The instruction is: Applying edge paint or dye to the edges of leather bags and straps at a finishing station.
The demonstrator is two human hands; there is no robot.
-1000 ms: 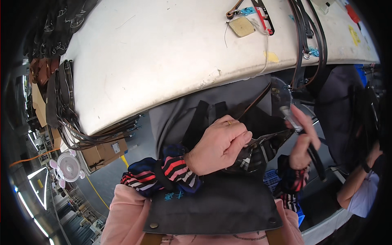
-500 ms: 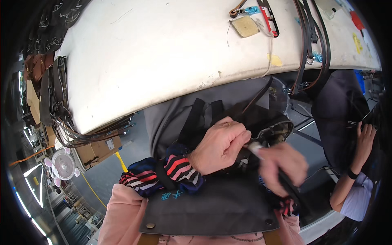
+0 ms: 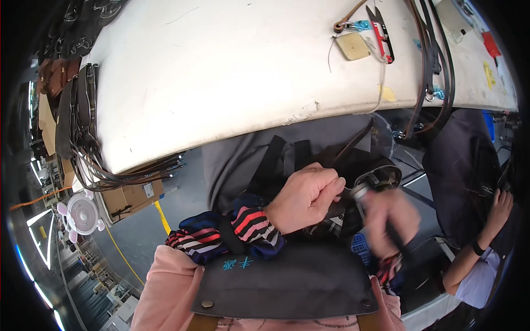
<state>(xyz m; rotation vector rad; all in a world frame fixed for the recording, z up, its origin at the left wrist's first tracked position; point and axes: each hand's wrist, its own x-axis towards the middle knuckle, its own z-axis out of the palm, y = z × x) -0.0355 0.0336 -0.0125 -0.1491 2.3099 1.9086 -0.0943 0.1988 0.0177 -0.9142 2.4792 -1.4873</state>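
Observation:
My left hand (image 3: 306, 198) is closed, thumb pressed to the fingers, at the edge of a dark bag (image 3: 345, 212) near its open zipper (image 3: 370, 175). Whatever lies inside that pinch is hidden. My right hand (image 3: 391, 218), smeared by motion, grips what looks like a hammer with a dark handle. The hammer's pale metal head (image 3: 360, 193) is close to the left thumb, above the bag; I cannot tell whether it touches. A brown strap (image 3: 353, 142) runs from the bag toward the table edge.
The white table (image 3: 221, 83) lies ahead, with red-handled snips (image 3: 382, 36), a yellowish block (image 3: 353, 46) and hanging straps (image 3: 450, 71). More straps (image 3: 83, 110) drape over its left end. A white fan (image 3: 83, 214) stands left. A co-worker's hand (image 3: 499, 212) is at the right.
The view has shifted a little, so the table things appear farther right and lower. My right hand and the hammer have moved slightly; my left hand keeps its pinch at the bag.

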